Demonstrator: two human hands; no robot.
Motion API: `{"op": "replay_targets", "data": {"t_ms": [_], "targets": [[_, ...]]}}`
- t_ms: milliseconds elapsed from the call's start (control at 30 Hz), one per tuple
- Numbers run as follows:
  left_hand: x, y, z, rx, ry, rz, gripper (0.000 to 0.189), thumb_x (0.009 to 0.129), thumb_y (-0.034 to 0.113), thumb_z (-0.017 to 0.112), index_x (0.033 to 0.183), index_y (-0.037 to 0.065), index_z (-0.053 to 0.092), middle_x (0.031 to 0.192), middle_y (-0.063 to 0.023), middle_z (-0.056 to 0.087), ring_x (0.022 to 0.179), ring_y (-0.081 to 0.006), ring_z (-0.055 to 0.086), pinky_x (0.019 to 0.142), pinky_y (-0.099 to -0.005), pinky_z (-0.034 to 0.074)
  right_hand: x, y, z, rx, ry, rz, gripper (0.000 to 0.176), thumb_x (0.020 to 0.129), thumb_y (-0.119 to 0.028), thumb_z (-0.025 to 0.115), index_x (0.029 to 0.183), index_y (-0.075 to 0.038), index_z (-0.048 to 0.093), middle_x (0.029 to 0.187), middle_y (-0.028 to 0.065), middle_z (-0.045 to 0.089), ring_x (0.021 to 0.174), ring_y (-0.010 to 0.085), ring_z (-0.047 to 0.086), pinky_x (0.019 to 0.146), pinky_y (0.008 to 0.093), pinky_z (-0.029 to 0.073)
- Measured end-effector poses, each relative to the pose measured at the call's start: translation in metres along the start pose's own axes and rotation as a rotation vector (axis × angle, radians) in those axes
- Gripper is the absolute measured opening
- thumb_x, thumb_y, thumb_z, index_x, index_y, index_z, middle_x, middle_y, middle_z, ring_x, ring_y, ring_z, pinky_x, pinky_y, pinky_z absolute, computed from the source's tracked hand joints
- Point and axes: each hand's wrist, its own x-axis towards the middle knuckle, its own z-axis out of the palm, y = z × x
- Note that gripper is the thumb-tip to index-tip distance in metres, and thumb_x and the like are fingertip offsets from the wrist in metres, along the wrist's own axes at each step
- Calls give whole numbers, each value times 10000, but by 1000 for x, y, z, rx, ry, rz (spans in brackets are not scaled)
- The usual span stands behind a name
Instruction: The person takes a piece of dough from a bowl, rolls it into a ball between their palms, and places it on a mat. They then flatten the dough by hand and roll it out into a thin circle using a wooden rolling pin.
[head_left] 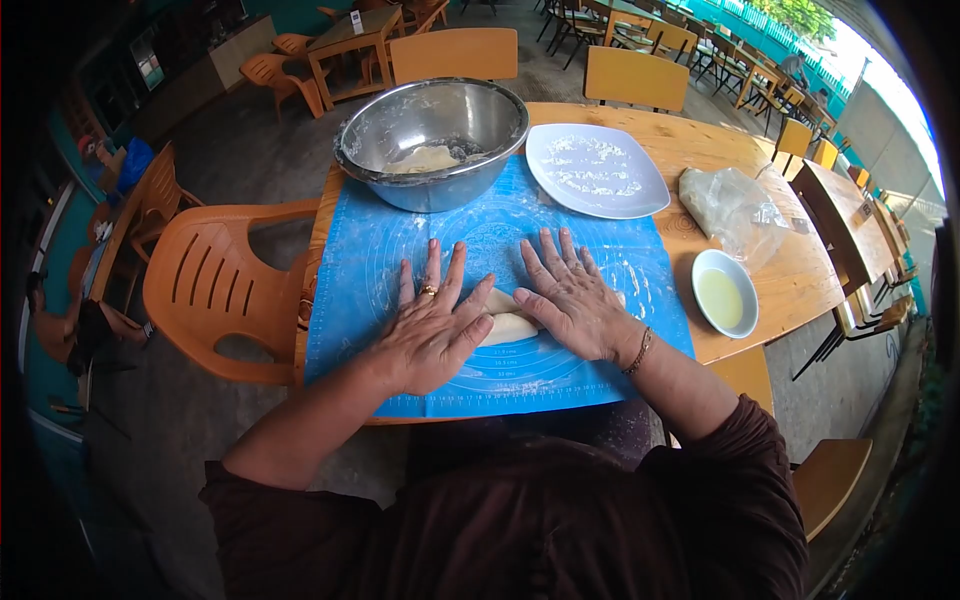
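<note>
A pale roll of dough (512, 328) lies on the blue baking mat (360, 260), partly covered by both palms. My left hand (432, 328) rests on its left end, fingers spread and stretched away from me, a ring on one finger. Flat over the right part of the dough is my right hand (572, 298), its fingers extended too and a bracelet at the wrist. The thumbs point toward each other above the visible middle of the roll. Flour dusts the mat around the hands.
Beyond the hands stands a steel bowl (440, 190) with dough inside. A white floured plate (650, 195) sits beside it. To the right are a clear plastic bag (735, 215) with white contents and a small bowl (726, 302) of yellowish liquid. An orange chair (215, 290) adjoins the table's left side.
</note>
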Motion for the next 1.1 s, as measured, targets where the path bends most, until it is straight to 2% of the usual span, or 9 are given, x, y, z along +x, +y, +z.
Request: {"op": "replay_targets", "data": {"t_ms": [500, 600, 667, 700, 767, 833, 900, 967, 1100], "targets": [[-54, 38, 14, -73, 49, 179, 767, 1039, 476, 211, 1495, -138, 139, 1589, -328, -1, 1476, -468, -123, 1161, -613, -71, -75, -11, 14, -42, 91, -160, 758, 1021, -505, 275, 1527, 51, 182, 1595, 295, 116, 1493, 448, 58, 1199, 550, 60], [-48, 34, 10, -32, 44, 124, 648, 1035, 314, 387, 1486, -116, 209, 1574, -320, 154, 1483, -473, 57, 1200, -534, 82, -81, -16, 13, -74, 91, -154, 738, 1020, -479, 316, 1532, 34, 179, 1597, 291, 114, 1492, 448, 64, 1197, 557, 73], [-23, 21, 4, -395, 265, 74, 632, 982, 247, 538, 1467, -82, 298, 1464, -299, 391, 1409, -413, 333, 1156, -451, 284, -83, -18, 13, -84, 92, -155, 723, 1018, -460, 342, 1525, 36, 203, 1594, 294, 122, 1489, 454, 78, 1195, 563, 81], [-10, 16, 0, -396, 270, 75, 632, 982, 247, 538, 1467, -82, 298, 1464, -299, 391, 1409, -413, 333, 1156, -451, 284, -84, -19, 12, -99, 96, -153, 707, 1017, -440, 369, 1518, 38, 227, 1591, 297, 129, 1485, 459, 91, 1193, 569, 89], [14, 11, -8, -270, 128, -32, 602, 916, 262, 654, 1387, -49, 443, 1322, -231, 537, 1237, -338, 523, 1043, -410, 415, -85, -15, 19, -101, 157, -167, 644, 987, -355, 452, 1494, 12, 300, 1563, 278, 225, 1464, 444, 181, 1183, 550, 151], [28, 10, -7, -178, 77, -11, 571, 884, 285, 692, 1309, -44, 499, 1254, -209, 575, 1181, -325, 547, 997, -412, 437, -85, -13, 21, -101, 221, -171, 595, 957, -271, 536, 1469, -14, 373, 1534, 259, 320, 1443, 429, 271, 1174, 531, 213], [37, 11, -10, -83, 25, 5, 542, 853, 309, 731, 1230, -38, 555, 1187, -186, 612, 1125, -311, 571, 950, -414, 458, -85, -12, 19, 70, 317, -256, 431, 854, -112, 637, 1262, -9, 542, 1277, 208, 548, 1219, 398, 510, 1052, 483, 395], [42, 13, -15, -163, -37, -29, 477, 796, 304, 790, 1073, -29, 592, 1088, -168, 643, 1029, -288, 605, 850, -388, 489, -87, -13, 13, 80, 302, -252, 381, 813, -76, 660, 1175, -14, 556, 1159, 172, 559, 1108, 371, 537, 969, 464, 432], [46, 18, -27, -322, -96, -74, 374, 768, 222, 808, 999, -12, 631, 1009, -162, 675, 931, -272, 649, 809, -367, 513, -92, -11, 1, 36, 396, -329, 277, 789, -36, 647, 1054, -34, 566, 964, 136, 547, 898, 338, 547, 800, 442, 446]]}}
